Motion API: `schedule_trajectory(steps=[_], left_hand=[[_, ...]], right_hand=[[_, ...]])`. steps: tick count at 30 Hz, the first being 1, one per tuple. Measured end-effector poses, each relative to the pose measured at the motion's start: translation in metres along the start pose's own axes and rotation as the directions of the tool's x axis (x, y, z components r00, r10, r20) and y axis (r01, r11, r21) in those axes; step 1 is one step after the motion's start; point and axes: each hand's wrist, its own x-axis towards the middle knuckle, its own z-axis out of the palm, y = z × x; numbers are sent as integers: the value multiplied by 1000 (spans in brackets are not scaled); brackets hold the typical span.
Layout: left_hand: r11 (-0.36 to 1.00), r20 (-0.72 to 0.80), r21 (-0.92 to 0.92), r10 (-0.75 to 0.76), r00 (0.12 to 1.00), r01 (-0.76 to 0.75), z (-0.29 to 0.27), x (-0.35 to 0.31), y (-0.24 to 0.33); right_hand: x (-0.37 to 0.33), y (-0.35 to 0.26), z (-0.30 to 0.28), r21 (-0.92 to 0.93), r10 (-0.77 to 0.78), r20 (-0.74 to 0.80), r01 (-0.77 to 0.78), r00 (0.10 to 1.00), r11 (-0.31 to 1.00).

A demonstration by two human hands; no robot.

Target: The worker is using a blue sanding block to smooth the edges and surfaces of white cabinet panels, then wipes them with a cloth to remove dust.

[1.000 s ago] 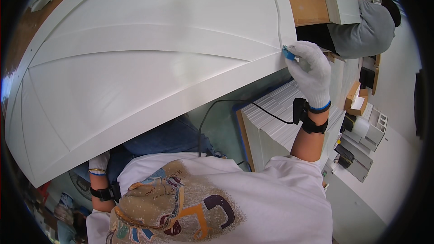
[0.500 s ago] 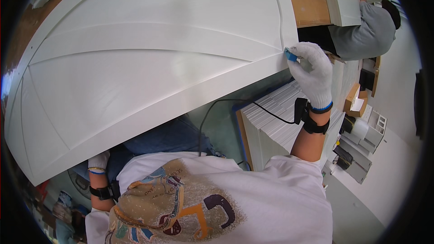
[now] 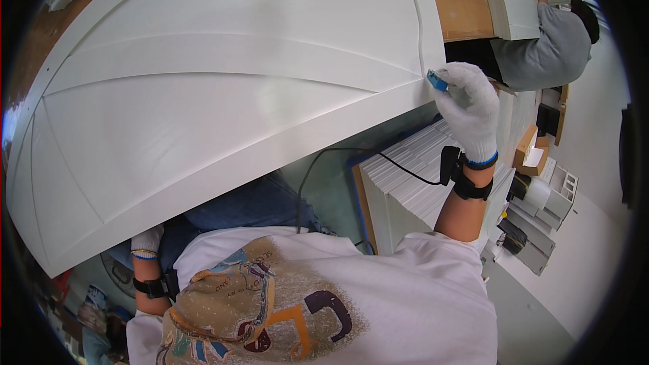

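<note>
A large white panel door (image 3: 209,115) with raised curved trim lies across the view in front of me. My right hand (image 3: 473,105), in a white knit glove, pinches a small blue block (image 3: 437,81) between thumb and fingers. That block is at the panel's right corner, by its edge; whether it touches the surface I cannot tell. My left hand (image 3: 147,238), also gloved, is at the lower left, close under the panel's near edge. The panel hides its fingers.
White boards are stacked (image 3: 412,169) right of my legs, and a black cable (image 3: 351,149) runs to my right wrist strap. A person in grey (image 3: 544,54) works at another white piece at the far right. Brown wooden board (image 3: 463,0) lies beyond the panel's right edge.
My right hand has shifted very slightly right, and the blue block has turned a little in its fingers. My left hand looks the same.
</note>
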Motion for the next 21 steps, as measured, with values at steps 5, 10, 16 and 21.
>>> schedule_trajectory(steps=[5,10,16,21], left_hand=[[1000,-15,-22,-6,1000,6,-1,-1,0],[995,104,-89,-42,994,52,15,-6,14],[994,79,-96,-49,996,57,3,-12,12],[759,-281,-632,-409,868,153,92,-18,78]], right_hand=[[4,1,1,8,-22,20,22,1000,1000],[11,1,4,-60,-65,30,67,997,996],[34,1,10,-45,-47,0,47,999,998],[27,9,0,86,45,-49,-41,998,995]])
